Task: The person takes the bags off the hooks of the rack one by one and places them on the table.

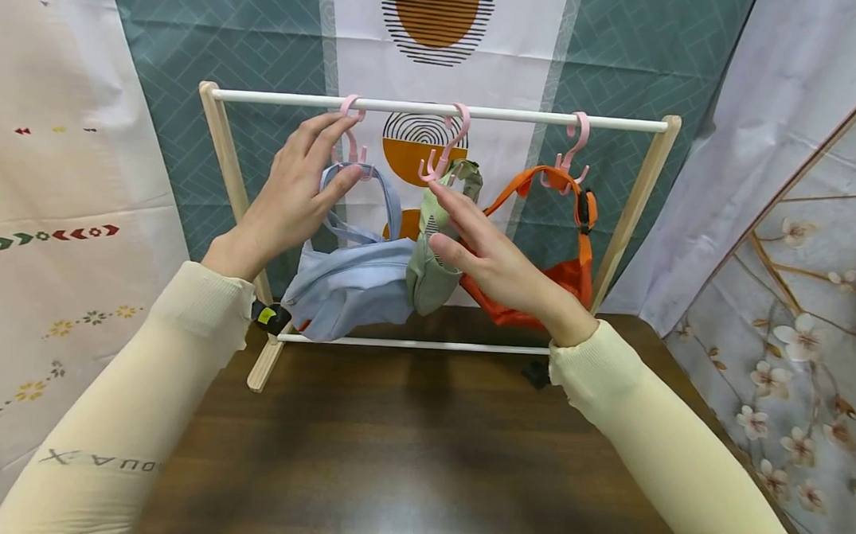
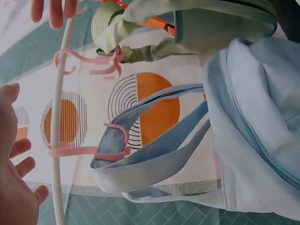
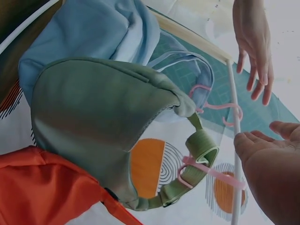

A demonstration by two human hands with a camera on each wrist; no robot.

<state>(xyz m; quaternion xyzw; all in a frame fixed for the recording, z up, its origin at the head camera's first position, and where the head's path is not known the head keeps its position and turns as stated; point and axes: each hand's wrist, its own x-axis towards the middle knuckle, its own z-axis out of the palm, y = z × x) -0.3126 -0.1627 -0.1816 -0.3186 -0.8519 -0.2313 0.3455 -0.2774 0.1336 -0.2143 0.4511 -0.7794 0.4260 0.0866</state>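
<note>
- Light blue bag (image 1: 358,288), hanging by its straps from a pink hook (image 2: 75,151) at the left of a white rail (image 1: 277,99).
- Green bag (image 1: 430,279), hanging by its strap from the middle hook (image 1: 467,127), beside the blue one.
- Orange bag (image 1: 571,281) with a black buckle (image 1: 586,210), on the right-hand hook (image 1: 584,134).
- Left hand (image 1: 295,177), empty, fingers extended, thumb apart, near the blue bag's hook.
- Right hand (image 1: 500,262), empty, fingers straight, in front of the green bag.
- Wooden side posts (image 1: 637,200) hold the rail above a dark brown table (image 1: 420,458).
- Behind: teal-and-white cloth (image 1: 216,19) with orange circles.
</note>
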